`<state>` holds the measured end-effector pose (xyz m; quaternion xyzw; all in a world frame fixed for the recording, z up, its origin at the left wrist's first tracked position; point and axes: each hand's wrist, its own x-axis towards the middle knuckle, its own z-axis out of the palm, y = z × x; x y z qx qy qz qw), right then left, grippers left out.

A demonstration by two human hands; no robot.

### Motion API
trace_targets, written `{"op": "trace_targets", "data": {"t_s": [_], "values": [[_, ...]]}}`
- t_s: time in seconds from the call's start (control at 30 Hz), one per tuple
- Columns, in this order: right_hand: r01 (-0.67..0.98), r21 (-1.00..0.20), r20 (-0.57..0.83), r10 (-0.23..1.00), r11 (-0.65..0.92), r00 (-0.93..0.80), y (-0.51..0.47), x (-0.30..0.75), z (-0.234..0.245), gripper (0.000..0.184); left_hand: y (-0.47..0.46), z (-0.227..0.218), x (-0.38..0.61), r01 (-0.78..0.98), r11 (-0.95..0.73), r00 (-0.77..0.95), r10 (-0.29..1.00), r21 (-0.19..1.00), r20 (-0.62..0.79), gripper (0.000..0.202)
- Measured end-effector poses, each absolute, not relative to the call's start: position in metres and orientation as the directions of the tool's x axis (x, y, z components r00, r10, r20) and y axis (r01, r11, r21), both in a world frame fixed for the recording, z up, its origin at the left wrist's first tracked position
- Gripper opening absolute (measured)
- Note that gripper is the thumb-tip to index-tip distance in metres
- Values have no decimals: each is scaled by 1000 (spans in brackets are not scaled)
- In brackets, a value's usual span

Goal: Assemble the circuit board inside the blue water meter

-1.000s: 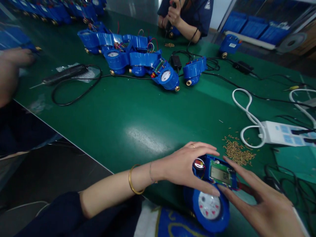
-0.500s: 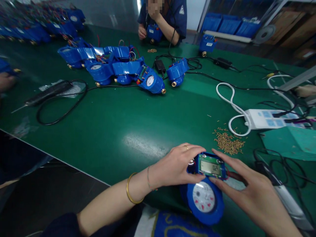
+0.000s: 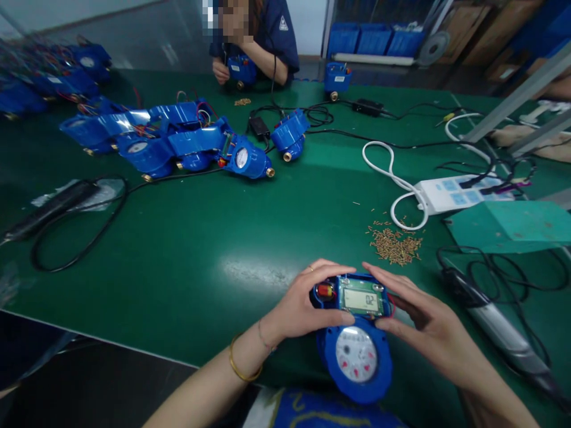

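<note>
In front of me sits a blue plastic water meter (image 3: pixel 354 356) with a round white dial, resting on the green bench (image 3: pixel 178 249). Above the dial, its open electronics module (image 3: pixel 359 297) shows a green circuit board, a lit LCD and a small red-and-yellow part. My left hand (image 3: pixel 307 300) grips the module's left side, and my right hand (image 3: pixel 423 315) holds its right side. A thin red wire shows by my right fingers. The underside of the meter is hidden.
Several blue meters with loose wires lie in a heap (image 3: pixel 169 139) across the bench. Brass-coloured pellets (image 3: pixel 395 246) lie scattered to my right, near a white power strip (image 3: pixel 450 196). A soldering iron (image 3: pixel 495 321) lies at the right. A co-worker (image 3: pixel 254 41) holds a meter (image 3: pixel 241 68) opposite.
The view has swung left and the meter has turned so its display faces me squarely. My right hand has moved onto the module's right side.
</note>
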<state>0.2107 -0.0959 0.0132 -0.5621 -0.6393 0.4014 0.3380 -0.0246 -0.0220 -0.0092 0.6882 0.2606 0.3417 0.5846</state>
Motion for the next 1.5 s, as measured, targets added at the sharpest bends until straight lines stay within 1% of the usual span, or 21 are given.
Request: {"op": "trace_targets", "data": {"t_s": [0.07, 0.17, 0.23, 0.33, 0.43, 0.57, 0.73, 0.8, 0.87, 0.93, 0.97, 1.03, 1.1, 1.17, 1.23, 1.27, 1.33, 1.4, 1.5], "values": [[413, -911, -46, 988, 19, -147, -97, 212, 10, 60, -22, -10, -24, -53, -178, 628, 759, 983, 172, 59], [289, -956, -104, 980, -51, -171, -99, 215, 6, 70, -19, -5, -25, -16, -173, 645, 751, 985, 143, 57], [214, -974, -122, 975, -81, -187, -100, 217, 4, 72, -17, -1, -25, 18, -167, 661, 742, 986, 114, 57], [164, -984, -102, 973, -68, -207, -102, 217, 3, 67, -14, 2, -25, 29, -156, 677, 730, 987, 96, 56], [112, -992, -71, 981, -51, -181, -102, 215, 3, 61, -12, 2, -25, 20, -146, 678, 729, 989, 94, 56], [120, -992, -59, 991, -45, -119, -103, 209, -1, 49, -12, 2, -24, 9, -116, 680, 729, 993, 79, 56], [148, -986, -83, 994, -72, -71, -106, 205, -4, 54, -12, 5, -24, 46, -47, 693, 721, 998, 2, 58], [90, -993, -88, 991, -80, -96, -104, 207, -3, 56, -12, 4, -24, 53, -40, 688, 726, 998, -7, 58], [-4, -996, -90, 984, -91, -154, -99, 213, -1, 58, -12, 3, -24, 47, -31, 677, 736, 998, -9, 58], [-79, -992, -86, 976, -103, -200, -94, 219, 1, 58, -11, 1, -24, 39, -18, 670, 742, 999, -12, 59], [-92, -990, -85, 975, -105, -204, -91, 222, 2, 56, -11, 0, -25, 31, -9, 670, 742, 999, -14, 59], [-68, -993, -80, 980, -94, -181, -88, 225, 2, 50, -11, -1, -26, 11, 12, 673, 739, 1000, -16, 59], [4, -999, -51, 994, -51, -102, -89, 223, 2, 40, -10, -2, -28, 4, 39, 678, 734, 999, -32, 59], [127, -991, 52, 998, 47, 31, -92, 217, 2, 27, -9, -2, -29, 18, 61, 682, 729, 998, -57, 57], [307, -939, 203, 970, 155, 132, -96, 209, 2, 16, -8, -1, -30, 39, 71, 688, 721, 997, -78, 56], [400, -894, 275, 951, 200, 139, -97, 205, 3, 15, -8, -1, -30, 43, 72, 692, 717, 996, -82, 56], [533, -794, 396, 913, 291, 92, -99, 197, 3, 21, -7, -2, -31, 48, 64, 692, 717, 997, -80, 55], [595, -716, 475, 879, 364, 35, -100, 192, 2, 29, -7, -5, -32, 47, 49, 689, 722, 998, -69, 54], [623, -667, 509, 860, 408, -18, -102, 190, 1, 35, -8, -13, -33, 26, 26, 679, 734, 999, -36, 55]]}}
